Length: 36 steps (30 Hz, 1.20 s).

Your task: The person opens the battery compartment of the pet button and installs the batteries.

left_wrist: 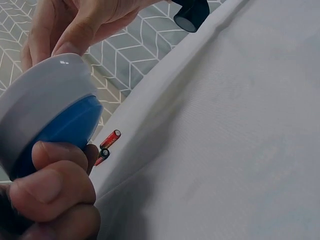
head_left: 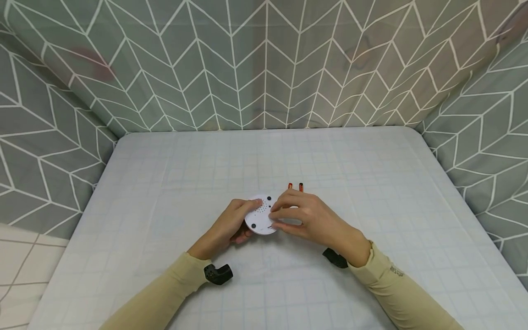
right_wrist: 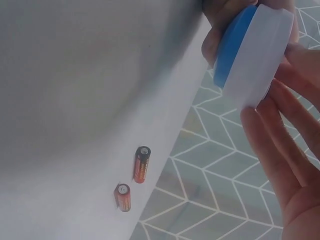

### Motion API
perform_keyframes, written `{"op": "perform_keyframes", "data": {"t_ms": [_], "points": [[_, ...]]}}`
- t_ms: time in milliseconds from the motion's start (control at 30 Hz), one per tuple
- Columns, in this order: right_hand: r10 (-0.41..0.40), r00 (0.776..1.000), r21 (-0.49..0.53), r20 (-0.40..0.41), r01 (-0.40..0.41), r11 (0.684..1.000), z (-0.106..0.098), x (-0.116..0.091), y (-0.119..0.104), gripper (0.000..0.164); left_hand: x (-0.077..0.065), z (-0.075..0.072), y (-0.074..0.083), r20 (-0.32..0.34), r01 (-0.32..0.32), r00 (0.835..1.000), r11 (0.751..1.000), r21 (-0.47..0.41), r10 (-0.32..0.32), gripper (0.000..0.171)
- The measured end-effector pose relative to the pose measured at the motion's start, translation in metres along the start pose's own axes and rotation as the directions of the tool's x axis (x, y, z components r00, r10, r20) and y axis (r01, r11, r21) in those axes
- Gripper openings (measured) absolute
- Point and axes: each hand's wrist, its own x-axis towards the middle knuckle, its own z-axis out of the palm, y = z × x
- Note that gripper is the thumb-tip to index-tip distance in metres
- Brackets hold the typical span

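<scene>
My left hand [head_left: 235, 224] grips a round white-and-blue device [head_left: 260, 220], thumb on its flat white face and fingers curled underneath. That face, turned up, shows small speaker holes and dark round feet. In the left wrist view the device's blue part [left_wrist: 65, 122] rests against the curled fingers. My right hand [head_left: 307, 215] reaches over the device's right side, fingertips touching the white face. The right wrist view shows its long fingers [right_wrist: 272, 145] extended against the device; whatever lies under the fingertips is hidden.
Two red-and-black batteries stand upright on the table just beyond my right hand, one battery [right_wrist: 142, 165] close to the other battery [right_wrist: 123, 198]. A white cloth with a faint grid covers the table [head_left: 198, 165]. Patterned grey curtains [head_left: 247, 64] hang along the back and sides.
</scene>
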Motion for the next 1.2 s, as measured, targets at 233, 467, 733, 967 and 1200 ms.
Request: {"op": "perform_keyframes", "data": {"t_ms": [233,467,733,967,1200], "points": [[-0.013,1.0,0.009,-0.021,0.013,1.0,0.0013,0.0003,0.0008,0.015,-0.0001,-0.0008,0.0001,0.008,0.005,1.0,1.0,0.004,-0.005,0.056],[-0.021,1.0,0.019,-0.02,0.021,1.0,0.002,-0.0005,0.0014,0.016,-0.0002,-0.0003,0.0012,0.007,0.021,1.0,1.0,0.017,-0.021,0.053],[-0.004,1.0,-0.014,0.014,0.004,1.0,0.0017,0.0005,-0.001,0.017,-0.0017,-0.001,0.0021,0.016,0.005,1.0,0.999,0.039,-0.005,0.051],[-0.006,1.0,-0.022,0.029,0.006,1.0,0.0015,0.0007,-0.0016,0.017,-0.0025,-0.0013,0.0037,0.029,0.001,1.0,0.998,0.057,-0.003,0.049],[0.003,0.999,-0.002,0.044,-0.003,1.0,0.001,-0.0006,0.0001,0.018,-0.0021,-0.0013,0.0041,0.037,0.001,0.999,0.998,0.07,-0.003,0.047]]}}
